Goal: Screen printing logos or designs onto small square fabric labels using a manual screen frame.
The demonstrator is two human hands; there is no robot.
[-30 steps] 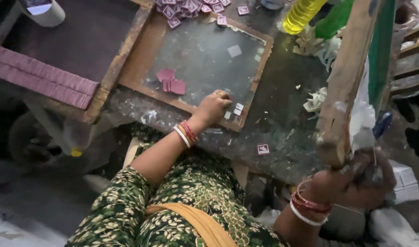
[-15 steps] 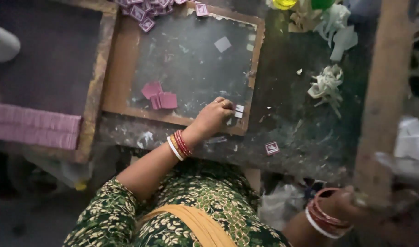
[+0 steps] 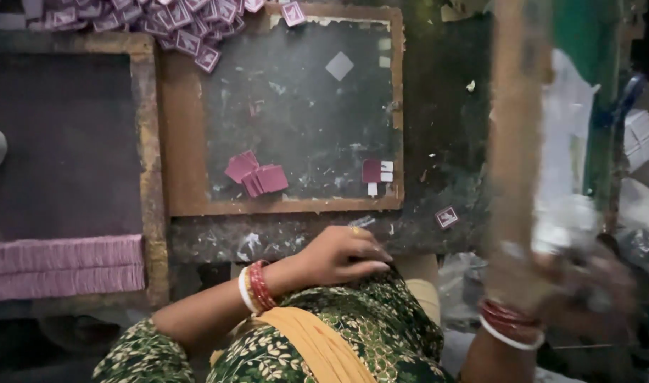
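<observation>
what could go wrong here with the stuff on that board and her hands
The pile of small maroon cards spills over the board's wooden frame, so a bump may scatter them. The right hand is blurred around a wooden post; its grip may be unsteady. The left hand rests off the board, away from the loose maroon pieces.

Left hand [image 3: 338,257] rests curled at lower centre over green patterned cloth [image 3: 353,333], right hand [image 3: 586,291] blurred at lower right gripping wooden post [image 3: 517,142], pink cards [image 3: 257,176] on dark framed board [image 3: 175,142] mid-frame.
</observation>
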